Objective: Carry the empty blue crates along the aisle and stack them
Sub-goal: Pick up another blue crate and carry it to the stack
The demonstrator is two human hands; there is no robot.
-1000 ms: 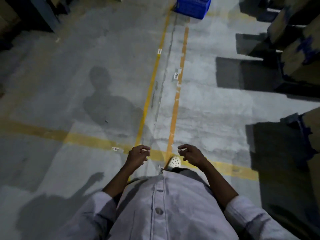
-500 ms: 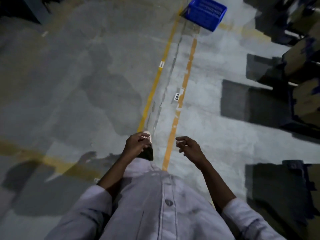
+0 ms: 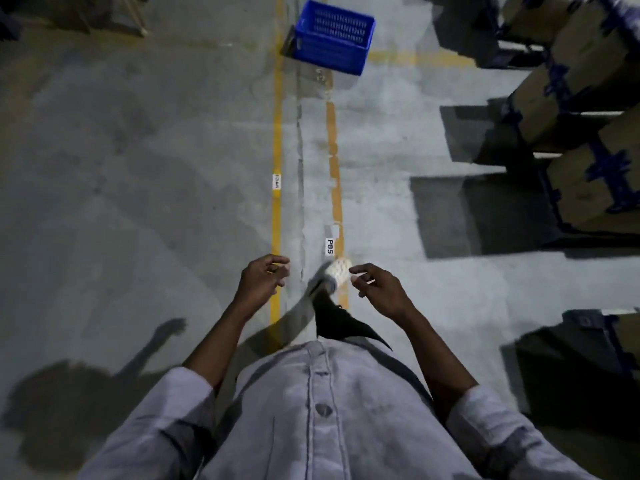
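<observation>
Head-camera view looking down a warehouse aisle. Nearest the camera is the front of a pale buttoned shirt (image 3: 311,410), with both sleeves rolled and both forearms held forward.

The left hand (image 3: 259,284) and the right hand (image 3: 377,289) hang at waist height a little apart. On each the fingers are loosely curled with the thumb near the fingertips, and neither holds anything.

Between the hands a light shoe (image 3: 337,271) is forward, blurred, over the concrete floor (image 3: 138,168).

Two yellow lines run away up the aisle, a left line (image 3: 276,216) and a more worn right line (image 3: 334,161). Each carries one small white label. The right label (image 3: 329,246) reads P05 and the left label (image 3: 276,181) is too small to read.

Cardboard cartons (image 3: 585,188) with blue markings line the right side. At least four show, and some are cut off by the frame.

Farthest away, near the top edge, one blue crate (image 3: 332,38) sits on the floor over the right line. It is upright, slightly turned, and looks empty.

The step in hand looks like the approach on foot, empty-handed, with the crate well apart from the hands. The next move likely calls for closing that gap, bending down and taking opposite rims with both hands. No stack is in view.
</observation>
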